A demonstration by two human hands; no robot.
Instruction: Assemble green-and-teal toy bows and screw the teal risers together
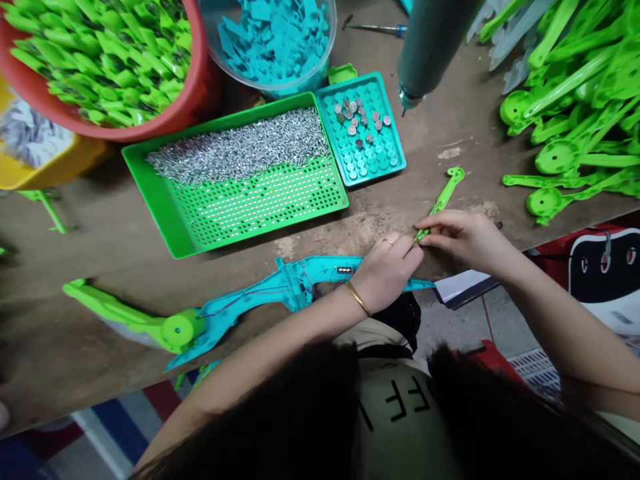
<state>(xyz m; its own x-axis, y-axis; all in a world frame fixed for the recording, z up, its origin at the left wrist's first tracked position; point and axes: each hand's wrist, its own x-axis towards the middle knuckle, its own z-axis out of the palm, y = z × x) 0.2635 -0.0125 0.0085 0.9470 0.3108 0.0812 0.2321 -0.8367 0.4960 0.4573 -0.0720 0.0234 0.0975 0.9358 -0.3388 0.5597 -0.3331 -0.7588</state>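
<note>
A: And here the green piece (pixel 447 190) is pinched at its near end by the right hand (pixel 463 237), just over the front of the table (pixel 380 210). The left hand (pixel 395 267) is set close against that end; whether it is clamped cannot be told.

B: Where is trouble to be expected?

A: The piece could be dropped if that fingertip pinch is loosened! And the bow (pixel 250 300), crossed by the left hand, could be nudged off the front edge it lies along.

B: Is any room left?

A: Leftward, movement is hemmed in by the screw tray (pixel 250 220) and disc tray (pixel 375 175). Bare wood is offered ahead, between disc tray and green pile (pixel 555 157), but the driver (pixel 435 53) must be avoided.
</note>
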